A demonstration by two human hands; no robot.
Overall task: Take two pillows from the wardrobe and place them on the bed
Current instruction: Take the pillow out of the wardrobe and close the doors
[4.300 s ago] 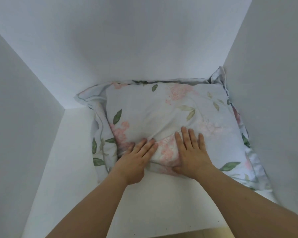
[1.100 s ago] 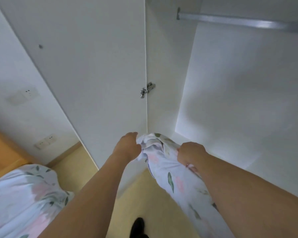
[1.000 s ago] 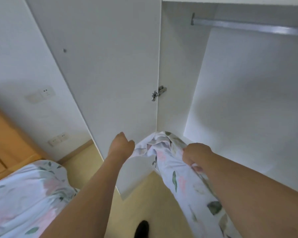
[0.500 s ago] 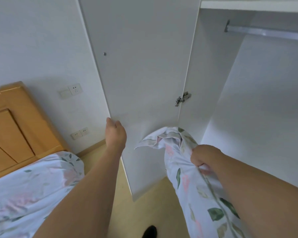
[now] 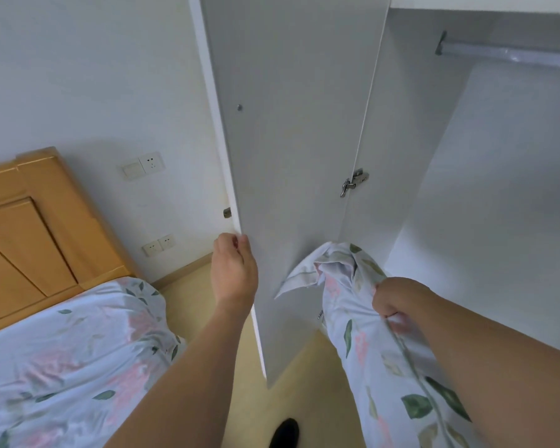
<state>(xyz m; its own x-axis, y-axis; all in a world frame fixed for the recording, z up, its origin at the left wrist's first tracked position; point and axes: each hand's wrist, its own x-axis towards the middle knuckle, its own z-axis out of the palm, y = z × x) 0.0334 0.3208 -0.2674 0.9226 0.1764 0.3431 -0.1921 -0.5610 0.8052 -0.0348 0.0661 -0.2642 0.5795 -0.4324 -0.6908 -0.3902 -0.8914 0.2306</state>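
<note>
1. I read the step in hand as swinging the wardrobe door point(image 5: 291, 163) shut while the floral pillow point(image 5: 366, 331) stays clear of it. The pillow is already out of the wardrobe point(image 5: 498, 189), hanging by its upper part from my right hand point(image 5: 393, 300), just beside the door's inner face near the hinge point(image 5: 353, 182).

2. To do it well, I would pull the pillow back toward my body first. Its loose corner flap sits close to the door panel, and closing now could trap fabric at the hinge side.

3. I would push the door from its free edge with a slow, even sweep, not a shove, since a one-handed push on a tall panel can bounce back.

4. My left hand point(image 5: 235, 270) is at the door's free edge, fingers curled around it. I believe the thumb is on the near face, though the edge hides part of the grip.

5. The right hand is clenched into a fist on a bunch of the pillowcase. The pillow's weight hangs below it.

6. The bed point(image 5: 62, 350) with its floral bedding lies to my left, next to the wooden headboard point(image 5: 23, 227). That is where the pillow goes next.
</note>
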